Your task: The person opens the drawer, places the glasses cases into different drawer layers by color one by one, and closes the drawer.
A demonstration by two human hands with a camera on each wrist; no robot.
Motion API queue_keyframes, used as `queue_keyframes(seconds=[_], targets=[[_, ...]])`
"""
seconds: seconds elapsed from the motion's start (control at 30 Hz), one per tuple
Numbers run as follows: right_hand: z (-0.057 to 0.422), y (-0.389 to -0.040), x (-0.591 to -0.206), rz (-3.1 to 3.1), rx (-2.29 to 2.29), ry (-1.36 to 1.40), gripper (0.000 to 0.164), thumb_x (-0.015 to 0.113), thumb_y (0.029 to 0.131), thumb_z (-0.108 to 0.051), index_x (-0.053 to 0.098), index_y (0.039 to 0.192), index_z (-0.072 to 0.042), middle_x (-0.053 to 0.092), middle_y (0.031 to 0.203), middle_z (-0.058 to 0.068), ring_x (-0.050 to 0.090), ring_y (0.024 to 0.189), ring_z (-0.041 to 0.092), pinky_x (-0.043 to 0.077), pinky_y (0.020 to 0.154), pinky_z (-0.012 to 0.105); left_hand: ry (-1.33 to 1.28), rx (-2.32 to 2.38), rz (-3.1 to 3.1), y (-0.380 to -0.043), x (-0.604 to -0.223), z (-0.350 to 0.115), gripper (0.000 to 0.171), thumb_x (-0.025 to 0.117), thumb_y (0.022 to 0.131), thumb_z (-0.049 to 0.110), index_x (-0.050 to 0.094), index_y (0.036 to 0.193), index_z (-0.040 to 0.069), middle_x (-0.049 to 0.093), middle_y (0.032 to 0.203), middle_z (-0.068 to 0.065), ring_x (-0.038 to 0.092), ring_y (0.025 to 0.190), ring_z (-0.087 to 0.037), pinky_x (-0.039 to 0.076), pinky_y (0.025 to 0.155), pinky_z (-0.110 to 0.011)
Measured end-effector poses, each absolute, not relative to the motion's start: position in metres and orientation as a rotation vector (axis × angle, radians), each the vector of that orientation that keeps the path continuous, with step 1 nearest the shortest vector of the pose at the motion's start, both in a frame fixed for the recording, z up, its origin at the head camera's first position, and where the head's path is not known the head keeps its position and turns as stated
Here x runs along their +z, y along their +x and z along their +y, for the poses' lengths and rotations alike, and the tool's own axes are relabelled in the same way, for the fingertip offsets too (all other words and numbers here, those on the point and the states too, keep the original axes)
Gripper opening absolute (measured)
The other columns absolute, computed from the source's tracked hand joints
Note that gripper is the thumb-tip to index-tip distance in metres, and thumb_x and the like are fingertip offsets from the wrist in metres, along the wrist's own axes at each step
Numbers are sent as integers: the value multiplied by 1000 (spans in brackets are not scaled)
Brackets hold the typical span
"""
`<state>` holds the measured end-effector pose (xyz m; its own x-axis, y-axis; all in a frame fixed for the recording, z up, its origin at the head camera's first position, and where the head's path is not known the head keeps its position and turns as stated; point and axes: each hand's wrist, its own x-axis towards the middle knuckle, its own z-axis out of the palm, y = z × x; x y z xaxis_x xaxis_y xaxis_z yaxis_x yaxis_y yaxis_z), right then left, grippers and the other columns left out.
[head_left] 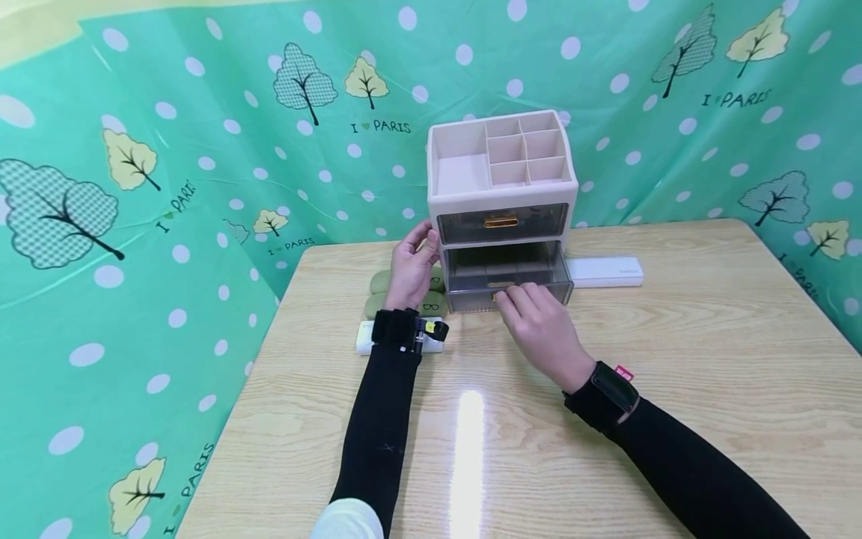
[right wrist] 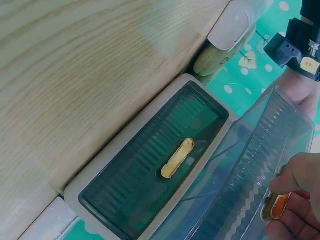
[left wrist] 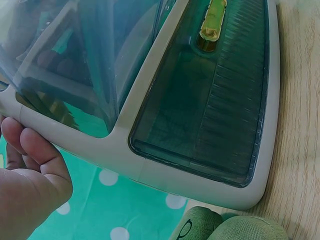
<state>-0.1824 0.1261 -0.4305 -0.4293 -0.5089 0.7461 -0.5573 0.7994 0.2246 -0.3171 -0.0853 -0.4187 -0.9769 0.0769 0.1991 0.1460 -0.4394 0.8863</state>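
Right hand (head_left: 542, 331) pinches the gold handle (right wrist: 278, 206) of the smoky middle drawer (head_left: 471, 301), which juts toward near from the white drawer organizer (head_left: 485, 202), long axis left-right. Left hand (head_left: 412, 269) rests against the organizer's left side.

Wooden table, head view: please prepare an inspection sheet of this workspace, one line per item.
Surface: wood-grain table, with a bright reflection.
Job's things: white organizer; upper drawer and lower drawer closed, middle drawer pulled out.
Clutter: two green cases left of the organizer, one white box nearer the viewer, another white box on the right.
Hands: left hand touches the organizer's left side; right hand pinches the middle drawer's gold handle.
Cables: nothing seen.
Surroundings: green cloth with trees and dots behind the table.
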Motion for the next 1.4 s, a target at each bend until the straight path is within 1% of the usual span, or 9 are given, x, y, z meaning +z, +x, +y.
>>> queue_keyframes(seconds=[0.27,0.47,0.57,0.63,0.77,0.87,1.0,1.23,1.4], targets=[[126,-176,-432,-2108,60,793,20,74,87,9,72,107,10,70,97,22,65,87,34,59,75,40,-328,-2617,-1632,-317,-418,-85,43,64,98,12,57,135,-9,65,115,-3,63,95,-12,51,82,-24],[126,-173,-433,-2113,43,782,16,70,90,9,72,106,9,70,97,21,64,87,33,58,74,39,-339,-2607,-1642,-317,-419,-86,44,65,97,14,58,135,-8,65,114,-3,63,95,-12,50,81,-23],[126,-172,-434,-2109,50,787,14,66,94,9,71,106,9,69,97,22,64,86,34,58,73,40,-341,-2610,-1644,-317,-419,-85,44,65,97,14,58,135,-8,65,115,-3,63,95,-12,50,81,-24],[126,-170,-434,-2101,46,791,14,61,97,8,71,106,9,69,97,22,64,86,34,58,73,40,-340,-2611,-1649,-317,-419,-85,45,65,97,15,58,135,-8,65,115,-3,63,95,-13,51,81,-24],[125,-165,-434,-2086,37,804,23,49,104,5,71,107,9,69,97,22,64,86,34,57,75,41,-338,-2607,-1653,-317,-418,-85,46,65,97,15,57,136,-8,64,115,-2,62,93,-12,50,79,-23],[123,-163,-435,-2072,27,811,27,44,106,4,71,107,9,69,96,21,64,85,34,57,75,40,-337,-2608,-1650,-317,-417,-85,45,64,98,14,56,136,-9,64,114,-2,61,92,-11,48,78,-22],[122,-160,-436,-2061,18,810,31,41,107,4,71,106,9,69,96,21,64,83,33,57,72,40,-341,-2613,-1643,-317,-418,-86,46,64,97,14,56,136,-9,64,114,-2,61,92,-11,48,78,-22],[121,-156,-437,-2058,27,815,34,39,108,4,72,105,9,69,94,21,63,81,33,55,69,39,-342,-2607,-1640,-318,-419,-85,53,67,93,19,56,136,-9,64,115,-2,61,95,-12,49,79,-22],[122,-153,-436,-2051,33,817,32,40,107,4,72,105,9,69,94,21,63,81,33,56,69,39,-338,-2605,-1643,-318,-419,-84,48,65,96,16,56,136,-9,64,114,-1,60,93,-11,48,79,-22]])
